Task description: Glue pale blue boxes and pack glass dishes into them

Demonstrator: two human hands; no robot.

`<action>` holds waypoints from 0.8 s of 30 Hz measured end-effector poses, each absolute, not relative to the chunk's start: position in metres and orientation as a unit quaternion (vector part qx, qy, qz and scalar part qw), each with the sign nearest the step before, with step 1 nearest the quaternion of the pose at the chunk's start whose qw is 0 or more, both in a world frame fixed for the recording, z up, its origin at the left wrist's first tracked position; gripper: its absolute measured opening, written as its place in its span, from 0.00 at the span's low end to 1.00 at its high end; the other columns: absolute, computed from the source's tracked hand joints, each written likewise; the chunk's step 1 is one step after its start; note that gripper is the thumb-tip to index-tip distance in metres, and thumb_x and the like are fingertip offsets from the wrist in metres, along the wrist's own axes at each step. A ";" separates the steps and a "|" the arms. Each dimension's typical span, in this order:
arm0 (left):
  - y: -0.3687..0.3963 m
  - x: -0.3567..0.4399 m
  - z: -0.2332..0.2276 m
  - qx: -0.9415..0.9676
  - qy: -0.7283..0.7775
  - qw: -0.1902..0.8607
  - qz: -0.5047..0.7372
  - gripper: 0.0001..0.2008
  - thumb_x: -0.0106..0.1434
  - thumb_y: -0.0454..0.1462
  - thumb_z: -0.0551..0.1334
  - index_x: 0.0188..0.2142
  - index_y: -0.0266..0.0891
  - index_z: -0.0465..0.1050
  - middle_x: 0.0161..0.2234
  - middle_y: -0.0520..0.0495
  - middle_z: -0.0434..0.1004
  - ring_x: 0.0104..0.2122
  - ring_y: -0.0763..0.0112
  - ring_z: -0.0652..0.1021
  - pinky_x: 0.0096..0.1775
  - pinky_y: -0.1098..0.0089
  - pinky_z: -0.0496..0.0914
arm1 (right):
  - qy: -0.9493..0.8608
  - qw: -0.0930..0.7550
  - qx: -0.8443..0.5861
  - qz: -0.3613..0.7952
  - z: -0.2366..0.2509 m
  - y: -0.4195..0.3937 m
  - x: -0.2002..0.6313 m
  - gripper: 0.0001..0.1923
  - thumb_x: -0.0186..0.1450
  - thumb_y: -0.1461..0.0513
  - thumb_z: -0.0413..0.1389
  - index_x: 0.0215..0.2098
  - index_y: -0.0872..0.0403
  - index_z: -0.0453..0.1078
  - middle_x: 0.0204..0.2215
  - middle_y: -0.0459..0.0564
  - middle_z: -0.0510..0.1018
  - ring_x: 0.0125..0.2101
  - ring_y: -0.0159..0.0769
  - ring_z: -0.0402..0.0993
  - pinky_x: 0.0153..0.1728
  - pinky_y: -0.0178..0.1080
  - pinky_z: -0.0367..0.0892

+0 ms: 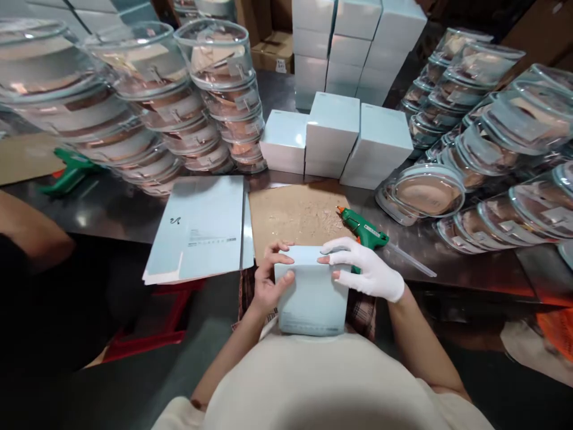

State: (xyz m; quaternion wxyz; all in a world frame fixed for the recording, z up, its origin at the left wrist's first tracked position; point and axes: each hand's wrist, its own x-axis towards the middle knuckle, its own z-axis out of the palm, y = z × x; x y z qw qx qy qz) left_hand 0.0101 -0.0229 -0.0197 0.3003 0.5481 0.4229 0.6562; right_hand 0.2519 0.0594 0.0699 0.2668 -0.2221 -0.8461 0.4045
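At nine o'clock a second green glue gun [67, 173] lies by stacked clear containers [147, 113]. Flat box blanks [201, 230] sit at about ten o'clock of the hands. The bare left hand [268, 280] is clamped on the left edge of a pale blue box [311, 298], thumb on its face, fingers curled over the top rim. The box stands upright at the table's near edge, against the person's body. The gloved right hand [369, 272] presses flat on the top flap. The step looks like closing that flap; it calls for firm, even pressure. A green glue gun [364, 230] lies at one o'clock on spattered cardboard [295, 215], finished boxes [333, 137] at twelve.
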 end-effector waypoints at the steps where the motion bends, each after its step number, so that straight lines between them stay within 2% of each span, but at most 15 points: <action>1: -0.024 0.010 -0.017 0.551 0.425 0.301 0.652 0.14 0.68 0.50 0.67 0.39 0.43 0.76 0.46 0.43 0.72 0.53 0.55 0.79 0.56 0.51 0.74 | -0.845 0.264 -0.220 0.409 0.069 0.060 0.251 0.12 0.72 0.54 0.60 0.49 0.47 0.81 0.51 0.55 0.81 0.54 0.41 0.78 0.59 0.49 0.73; 3: -0.024 0.011 -0.011 0.556 0.431 0.293 0.648 0.14 0.68 0.50 0.67 0.38 0.44 0.76 0.46 0.44 0.72 0.53 0.55 0.79 0.56 0.51 0.73 | -0.825 0.275 -0.249 0.427 0.062 0.059 0.255 0.13 0.71 0.51 0.62 0.49 0.47 0.81 0.53 0.55 0.80 0.57 0.43 0.76 0.61 0.50 0.72; 5: -0.023 0.010 -0.006 0.533 0.449 0.257 0.670 0.13 0.67 0.50 0.68 0.39 0.44 0.75 0.47 0.45 0.73 0.54 0.55 0.78 0.58 0.51 0.71 | -0.759 0.346 -0.327 0.445 0.048 0.052 0.262 0.26 0.63 0.44 0.68 0.54 0.46 0.79 0.60 0.56 0.75 0.60 0.45 0.74 0.61 0.50 0.73; 6: -0.022 0.009 -0.004 0.500 0.457 0.226 0.700 0.13 0.67 0.49 0.69 0.41 0.45 0.74 0.49 0.45 0.72 0.55 0.55 0.78 0.60 0.51 0.70 | -0.709 0.393 -0.371 0.453 0.041 0.046 0.266 0.33 0.59 0.39 0.69 0.56 0.46 0.76 0.60 0.57 0.74 0.57 0.45 0.76 0.58 0.49 0.75; 8: -0.018 0.005 -0.005 0.407 0.454 0.171 0.774 0.14 0.67 0.48 0.69 0.46 0.48 0.70 0.54 0.47 0.71 0.59 0.56 0.76 0.63 0.51 0.67 | -0.624 0.447 -0.429 0.477 0.025 0.030 0.271 0.40 0.55 0.34 0.68 0.55 0.48 0.74 0.54 0.57 0.78 0.48 0.43 0.81 0.49 0.45 0.80; 11: -0.010 -0.003 -0.015 0.337 0.442 0.185 0.811 0.19 0.67 0.52 0.68 0.50 0.52 0.65 0.56 0.47 0.69 0.62 0.57 0.74 0.65 0.51 0.65 | -0.588 0.422 -0.472 0.503 0.014 0.009 0.271 0.36 0.55 0.33 0.67 0.46 0.52 0.77 0.40 0.56 0.84 0.38 0.44 0.82 0.44 0.46 0.81; 14: -0.005 -0.011 -0.023 0.421 0.517 0.185 0.722 0.22 0.63 0.53 0.72 0.46 0.48 0.66 0.54 0.44 0.70 0.68 0.51 0.68 0.67 0.46 0.62 | -0.594 0.455 -0.516 0.416 0.030 0.009 0.267 0.26 0.61 0.39 0.67 0.41 0.52 0.80 0.38 0.55 0.86 0.37 0.46 0.83 0.45 0.48 0.80; 16: -0.005 -0.013 -0.017 0.508 0.554 0.098 0.652 0.28 0.54 0.49 0.79 0.46 0.46 0.69 0.60 0.39 0.66 0.74 0.43 0.57 0.71 0.39 0.51 | -0.684 0.420 -0.477 0.360 0.053 0.020 0.267 0.18 0.66 0.45 0.64 0.41 0.50 0.82 0.39 0.53 0.87 0.40 0.47 0.84 0.49 0.49 0.79; 18: -0.007 -0.012 0.001 0.604 0.535 0.018 0.591 0.38 0.45 0.47 0.83 0.53 0.46 0.71 0.67 0.35 0.61 0.76 0.35 0.47 0.71 0.31 0.37 | -0.808 0.314 -0.371 0.333 0.077 0.034 0.271 0.14 0.70 0.49 0.60 0.40 0.48 0.83 0.39 0.50 0.87 0.46 0.46 0.83 0.57 0.50 0.75; 19: -0.009 -0.010 0.012 0.655 0.516 0.004 0.551 0.42 0.46 0.46 0.83 0.57 0.46 0.70 0.68 0.34 0.61 0.76 0.33 0.47 0.70 0.28 0.31 | -0.854 0.263 -0.313 0.321 0.088 0.042 0.274 0.14 0.71 0.50 0.59 0.40 0.47 0.83 0.39 0.49 0.87 0.47 0.44 0.83 0.59 0.49 0.73; 21: -0.012 -0.005 0.032 0.741 0.488 0.013 0.461 0.41 0.55 0.43 0.79 0.64 0.47 0.65 0.67 0.34 0.68 0.75 0.33 0.54 0.67 0.25 0.27 | -0.900 0.220 -0.241 0.290 0.107 0.065 0.286 0.15 0.70 0.47 0.61 0.41 0.47 0.82 0.40 0.49 0.86 0.45 0.41 0.82 0.56 0.45 0.74; 23: -0.014 -0.002 0.043 0.776 0.477 0.017 0.413 0.37 0.62 0.40 0.72 0.68 0.46 0.62 0.61 0.37 0.76 0.70 0.38 0.68 0.69 0.26 0.30 | -0.900 0.261 -0.276 0.213 0.121 0.099 0.307 0.21 0.67 0.44 0.64 0.46 0.50 0.81 0.42 0.51 0.86 0.43 0.39 0.82 0.52 0.41 0.75; 24: -0.015 -0.001 0.044 0.774 0.474 0.011 0.419 0.37 0.63 0.39 0.70 0.69 0.45 0.61 0.58 0.38 0.78 0.66 0.42 0.73 0.71 0.28 0.35 | -0.877 0.309 -0.333 0.157 0.126 0.121 0.321 0.24 0.66 0.44 0.65 0.48 0.53 0.80 0.44 0.53 0.85 0.45 0.40 0.81 0.53 0.41 0.74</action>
